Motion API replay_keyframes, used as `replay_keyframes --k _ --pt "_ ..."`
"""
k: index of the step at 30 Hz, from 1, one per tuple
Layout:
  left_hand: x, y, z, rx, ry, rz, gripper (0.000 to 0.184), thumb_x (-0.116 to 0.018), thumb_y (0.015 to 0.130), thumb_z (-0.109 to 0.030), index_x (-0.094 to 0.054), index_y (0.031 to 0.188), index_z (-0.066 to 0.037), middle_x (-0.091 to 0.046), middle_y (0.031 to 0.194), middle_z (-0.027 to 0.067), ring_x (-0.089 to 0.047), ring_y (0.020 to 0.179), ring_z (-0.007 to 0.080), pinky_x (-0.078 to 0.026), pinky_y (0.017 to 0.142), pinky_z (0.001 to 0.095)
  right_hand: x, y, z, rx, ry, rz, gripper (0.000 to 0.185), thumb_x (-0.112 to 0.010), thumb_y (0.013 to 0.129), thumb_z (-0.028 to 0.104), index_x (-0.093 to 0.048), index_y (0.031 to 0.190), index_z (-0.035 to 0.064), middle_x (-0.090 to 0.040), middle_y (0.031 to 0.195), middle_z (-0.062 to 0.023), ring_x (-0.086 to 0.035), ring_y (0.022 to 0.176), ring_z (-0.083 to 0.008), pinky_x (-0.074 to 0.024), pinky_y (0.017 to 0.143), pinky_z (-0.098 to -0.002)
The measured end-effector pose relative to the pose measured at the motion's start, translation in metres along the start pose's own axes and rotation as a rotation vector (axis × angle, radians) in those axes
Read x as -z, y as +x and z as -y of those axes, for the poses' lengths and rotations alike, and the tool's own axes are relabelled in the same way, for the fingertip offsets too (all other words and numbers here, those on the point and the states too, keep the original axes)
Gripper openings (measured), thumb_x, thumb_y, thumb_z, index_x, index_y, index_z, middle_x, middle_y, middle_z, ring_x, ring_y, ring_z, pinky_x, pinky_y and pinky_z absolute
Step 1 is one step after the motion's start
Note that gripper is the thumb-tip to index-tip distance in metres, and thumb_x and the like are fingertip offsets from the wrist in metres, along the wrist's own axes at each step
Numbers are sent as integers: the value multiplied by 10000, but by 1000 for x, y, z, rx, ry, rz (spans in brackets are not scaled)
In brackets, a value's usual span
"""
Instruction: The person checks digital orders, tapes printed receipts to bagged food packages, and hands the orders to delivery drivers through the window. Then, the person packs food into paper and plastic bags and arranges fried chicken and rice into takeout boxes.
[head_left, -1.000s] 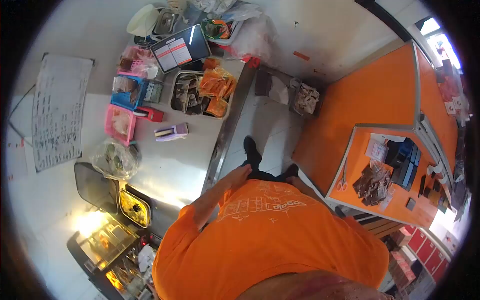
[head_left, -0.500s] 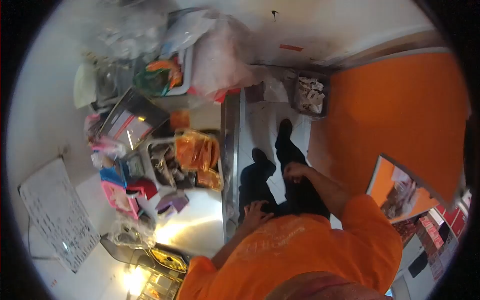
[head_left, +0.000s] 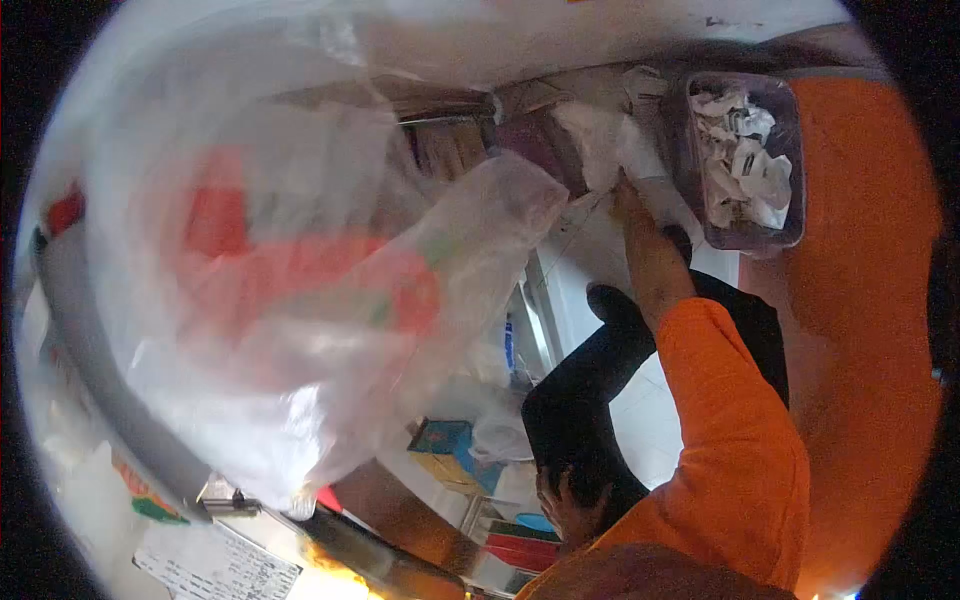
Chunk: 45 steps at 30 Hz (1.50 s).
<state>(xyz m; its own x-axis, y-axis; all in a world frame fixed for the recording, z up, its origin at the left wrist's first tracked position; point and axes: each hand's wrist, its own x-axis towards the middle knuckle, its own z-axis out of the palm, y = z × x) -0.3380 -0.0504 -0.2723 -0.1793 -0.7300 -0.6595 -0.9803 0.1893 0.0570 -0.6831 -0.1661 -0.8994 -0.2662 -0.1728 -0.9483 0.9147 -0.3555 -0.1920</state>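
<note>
My right hand (head_left: 622, 192) reaches down at the upper middle, by the lower edge of a crumpled white bag (head_left: 600, 140). Its fingers are too small and blurred to make out, so I cannot tell whether it grips the bag. My left hand (head_left: 572, 508) rests on my bent leg in dark trousers (head_left: 575, 415), low in the view, with its fingers apart and nothing in them. Beside the white bag stands a clear bin (head_left: 797, 195) of crumpled white papers.
A large clear plastic bag (head_left: 330, 300) with red shapes fills the left foreground. Below it, boxes (head_left: 450, 455) sit under the counter. An orange panel (head_left: 860, 330) rises on the right. A sheet with writing (head_left: 215, 560) shows at bottom left.
The view has dropped closer to the floor and my legs have bent. My right hand has moved from my leg to the white bag; my left hand stays on my leg.
</note>
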Motion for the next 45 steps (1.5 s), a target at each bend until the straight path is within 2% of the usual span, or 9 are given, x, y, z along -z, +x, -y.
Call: replay_keyframes --k 7,14,17,19,26,29,33,43,45 --pt "23 -3 -12 4 5 29 844 -822 721 -555 -489 1404 -187 -332 1519 232 -288 1405 481 -303 1091 659 -3 5 42 12 133 400 335 -678 928 285 -611 1091 1 -678 984 -136 -679 825 -304 -566 691 -418" --pt "51 -22 -13 -164 -41 35 744 -787 759 -553 -555 1349 -162 -399 1487 220 -359 1366 468 -310 1096 633 -85 -115 80 487 -387 14 185 -713 891 149 -635 884 -18 -638 778 -137 -630 685 -269 -543 639 -417" --pt "67 -28 -25 -166 87 108 662 -723 828 -547 -588 1314 -117 -432 1468 220 -389 1354 447 -340 1085 613 -63 -186 98 251 -189 279 134 -681 903 135 -658 862 10 -635 777 -127 -624 687 -276 -530 654 -425" --pt "51 -23 -16 -319 91 51 629 -677 869 -543 -599 1298 -90 -456 1456 217 -402 1358 421 -344 1082 611 -109 -358 121 223 136 -110 137 -634 903 105 -634 784 36 -589 715 -80 -584 641 -233 -475 607 -382" --pt "51 42 -139 583 -1902 720 968 -412 886 -799 -336 1544 -94 -411 1547 153 -384 1427 314 -262 1177 543 -85 -626 246 538 -1150 711 55 -620 824 95 -633 786 57 -595 769 -10 -555 722 -182 -437 651 -346" --pt "128 31 -181 -130 -2178 1183 1082 -417 856 -835 -206 1569 -48 -327 1577 187 -391 1405 342 -290 1199 480 -131 -754 306 185 -961 797 29 -602 792 49 -611 773 70 -547 719 22 -492 626 -119 -385 582 -294" --pt "239 -7 -240 -142 -1952 1921 1041 -543 857 -759 -272 1563 -44 -314 1598 197 -361 1442 341 -257 1195 545 -129 -812 366 38 -830 847 67 -601 799 73 -597 864 63 -568 843 -16 -522 753 -148 -412 675 -306" --pt "380 -59 -299 -402 -1815 46 478 -697 948 -181 -523 1349 11 -660 1215 130 -656 1065 247 -534 931 388 -199 -962 325 73 126 1117 676 -418 1020 557 -375 1491 73 -500 1403 -139 -487 1297 -337 -396 1114 -543" --pt "379 -43 -290 -324 -1743 -121 456 -713 923 -108 -544 1324 25 -685 1154 121 -673 1012 239 -539 892 358 -211 -952 313 8 106 1043 547 -501 1009 424 -437 1412 60 -530 1369 -133 -512 1278 -312 -453 1045 -517"
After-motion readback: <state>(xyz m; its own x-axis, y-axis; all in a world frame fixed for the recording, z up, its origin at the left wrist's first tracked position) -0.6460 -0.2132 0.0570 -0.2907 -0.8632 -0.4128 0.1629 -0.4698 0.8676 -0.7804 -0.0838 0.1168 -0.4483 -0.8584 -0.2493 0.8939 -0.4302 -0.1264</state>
